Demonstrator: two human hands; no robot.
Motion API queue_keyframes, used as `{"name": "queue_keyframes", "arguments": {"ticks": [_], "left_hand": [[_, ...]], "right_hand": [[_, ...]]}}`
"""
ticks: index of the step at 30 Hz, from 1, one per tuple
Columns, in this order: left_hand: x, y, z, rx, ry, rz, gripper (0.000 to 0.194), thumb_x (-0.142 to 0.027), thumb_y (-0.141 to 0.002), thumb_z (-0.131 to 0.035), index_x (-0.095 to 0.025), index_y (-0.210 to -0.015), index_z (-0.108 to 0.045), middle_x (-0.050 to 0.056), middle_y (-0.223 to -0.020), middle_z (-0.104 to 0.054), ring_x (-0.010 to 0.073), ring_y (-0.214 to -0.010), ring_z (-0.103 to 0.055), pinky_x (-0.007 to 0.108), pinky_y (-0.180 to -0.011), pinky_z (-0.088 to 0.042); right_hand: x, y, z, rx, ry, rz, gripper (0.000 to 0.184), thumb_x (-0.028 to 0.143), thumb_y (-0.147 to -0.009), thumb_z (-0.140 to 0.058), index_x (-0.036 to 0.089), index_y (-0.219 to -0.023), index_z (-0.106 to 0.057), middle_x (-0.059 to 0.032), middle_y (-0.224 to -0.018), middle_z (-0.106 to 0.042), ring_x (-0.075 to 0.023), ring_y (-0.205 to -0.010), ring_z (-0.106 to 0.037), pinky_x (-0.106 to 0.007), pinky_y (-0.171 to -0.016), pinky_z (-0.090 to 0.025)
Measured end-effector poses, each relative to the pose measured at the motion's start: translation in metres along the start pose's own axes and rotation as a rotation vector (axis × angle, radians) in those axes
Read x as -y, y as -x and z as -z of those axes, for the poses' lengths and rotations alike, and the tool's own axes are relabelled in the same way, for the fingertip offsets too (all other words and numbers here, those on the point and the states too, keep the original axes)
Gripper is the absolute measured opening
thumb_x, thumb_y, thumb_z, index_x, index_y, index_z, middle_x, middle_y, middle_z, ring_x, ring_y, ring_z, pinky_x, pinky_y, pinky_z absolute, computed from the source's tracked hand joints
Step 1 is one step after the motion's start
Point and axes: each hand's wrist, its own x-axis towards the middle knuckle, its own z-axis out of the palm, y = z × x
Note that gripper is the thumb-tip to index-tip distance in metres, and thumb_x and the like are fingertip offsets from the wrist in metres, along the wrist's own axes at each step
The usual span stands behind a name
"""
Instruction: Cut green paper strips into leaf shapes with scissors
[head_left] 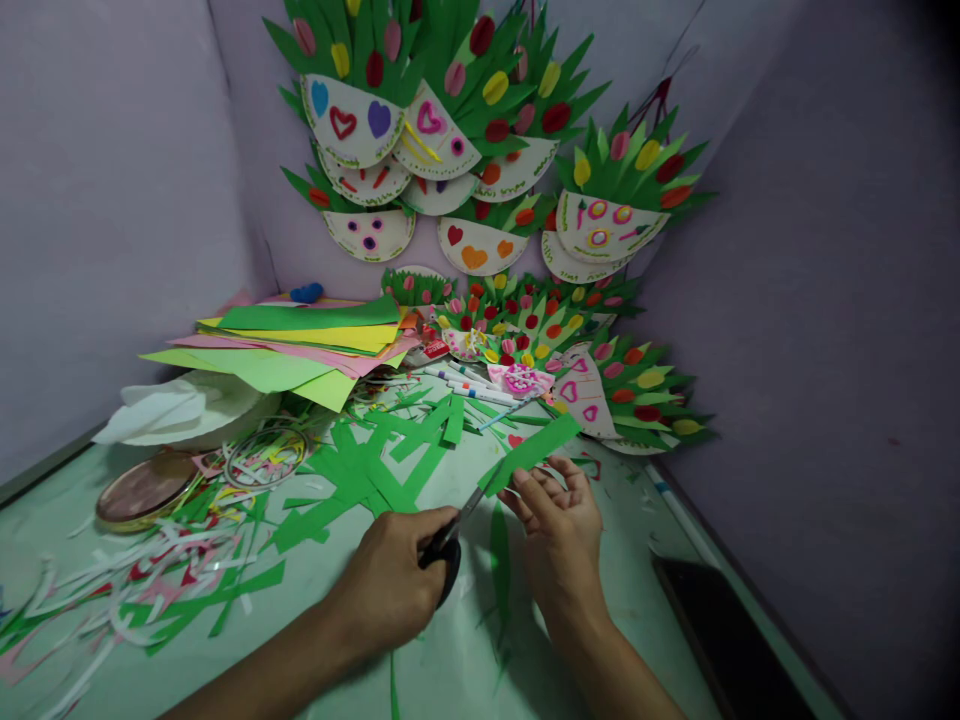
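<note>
My left hand (397, 575) is closed round the black handles of a pair of scissors (448, 560), whose blades point up and to the right. The blades meet the lower left end of a green paper strip (536, 450). My right hand (559, 530) pinches this strip along its lower edge between thumb and fingers. Below it, a pointed green paper leaf (500, 560) lies on the table. Many cut green paper strips (360, 475) are heaped beyond my left hand.
Coloured paper sheets (300, 340) are stacked at the back left, near tape rolls (150, 490) and paper scraps (165, 570). Markers (480, 392) lie mid-table. Decorated paper-plate crafts (480, 245) hang on the wall and rest at the back. A dark phone (720, 630) lies at right.
</note>
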Motion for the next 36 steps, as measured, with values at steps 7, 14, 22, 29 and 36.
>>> {"name": "queue_keyframes", "arguments": {"ticks": [7, 14, 22, 29, 36], "left_hand": [[0.000, 0.001, 0.003, 0.013, -0.019, -0.002, 0.013, -0.019, -0.073, -0.047, -0.015, -0.068, -0.058, -0.003, -0.053, -0.048, 0.0126, -0.059, -0.049, 0.020, -0.054, -0.036], [0.000, -0.001, 0.005, 0.023, -0.003, -0.021, 0.013, -0.018, -0.074, -0.047, -0.014, -0.071, -0.059, -0.001, -0.062, -0.055, 0.0122, -0.061, -0.050, 0.019, -0.055, -0.036], [0.000, -0.001, 0.005, 0.053, 0.045, -0.025, 0.015, -0.018, -0.075, -0.046, -0.014, -0.072, -0.059, 0.000, -0.063, -0.055, 0.0117, -0.060, -0.050, 0.019, -0.055, -0.037], [0.004, -0.004, 0.008, 0.070, 0.043, -0.008, 0.012, -0.018, -0.073, -0.048, -0.015, -0.074, -0.059, -0.003, -0.059, -0.048, 0.0119, -0.061, -0.049, 0.019, -0.060, -0.039], [0.012, -0.007, 0.009, 0.107, 0.101, -0.003, 0.009, -0.017, -0.074, -0.048, -0.015, -0.074, -0.057, -0.003, -0.063, -0.043, 0.0108, -0.063, -0.046, 0.020, -0.062, -0.039]], "right_hand": [[0.000, 0.001, 0.000, 0.016, 0.026, 0.008, 0.051, 0.023, -0.051, -0.077, 0.021, -0.089, -0.043, 0.0105, -0.059, -0.055, -0.0085, -0.051, -0.055, -0.024, -0.053, -0.052], [-0.008, 0.003, 0.004, 0.096, 0.056, 0.003, 0.047, 0.023, -0.058, -0.075, 0.022, -0.091, -0.042, 0.0096, -0.059, -0.057, -0.0094, -0.054, -0.058, -0.025, -0.057, -0.052], [-0.010, 0.003, 0.005, 0.096, 0.063, 0.006, 0.046, 0.022, -0.058, -0.075, 0.022, -0.090, -0.042, 0.0090, -0.059, -0.057, -0.0104, -0.054, -0.058, -0.026, -0.057, -0.052], [-0.010, 0.002, 0.005, 0.136, 0.059, -0.015, 0.046, 0.020, -0.057, -0.074, 0.021, -0.090, -0.043, 0.0091, -0.060, -0.059, -0.0090, -0.053, -0.058, -0.023, -0.055, -0.051], [-0.011, 0.002, 0.004, 0.127, 0.067, -0.023, 0.047, 0.020, -0.055, -0.075, 0.021, -0.089, -0.043, 0.0092, -0.059, -0.058, -0.0095, -0.052, -0.058, -0.023, -0.053, -0.050]]}}
